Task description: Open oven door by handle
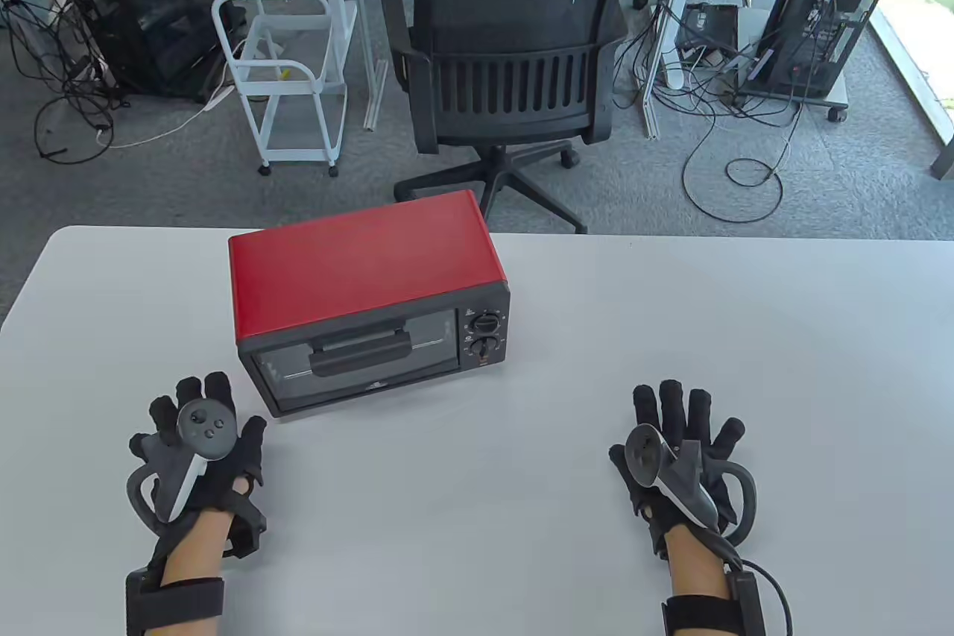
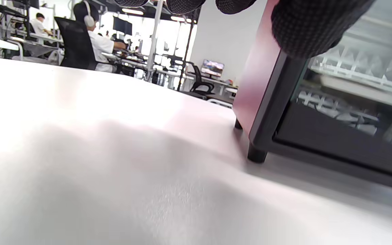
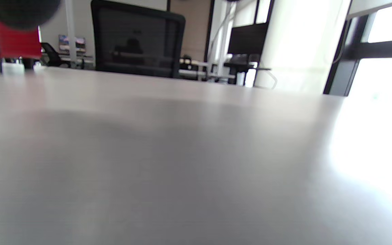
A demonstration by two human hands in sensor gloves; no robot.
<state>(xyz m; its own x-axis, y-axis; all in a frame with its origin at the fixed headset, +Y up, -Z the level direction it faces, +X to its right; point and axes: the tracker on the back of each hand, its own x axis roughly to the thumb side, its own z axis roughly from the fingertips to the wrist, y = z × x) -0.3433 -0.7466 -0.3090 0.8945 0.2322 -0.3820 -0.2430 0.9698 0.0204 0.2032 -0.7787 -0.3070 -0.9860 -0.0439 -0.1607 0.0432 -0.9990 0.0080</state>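
A small toaster oven with a red metal casing and black front [image 1: 369,300] stands on the white table [image 1: 522,382], left of centre and turned slightly so its front faces the near edge. Its glass door [image 1: 358,360] is closed, and the black bar handle [image 1: 361,347] runs across the door's upper part with nothing touching it. Two black dials [image 1: 486,335] sit one above the other at the right of the front panel.

The left hand [image 1: 195,453], in a black sensor glove with a grey tracker on its back, lies just beside the oven's near left corner, fingers loosely spread and holding nothing; in the left wrist view its fingertips [image 2: 310,27] hang in front of the oven's corner post, though contact cannot be judged. The right hand [image 1: 682,457] rests well apart on the table's right side, fingers splayed flat and empty.

Beyond the table stand a black mesh office chair [image 1: 514,62] and a white wire trolley [image 1: 287,80].
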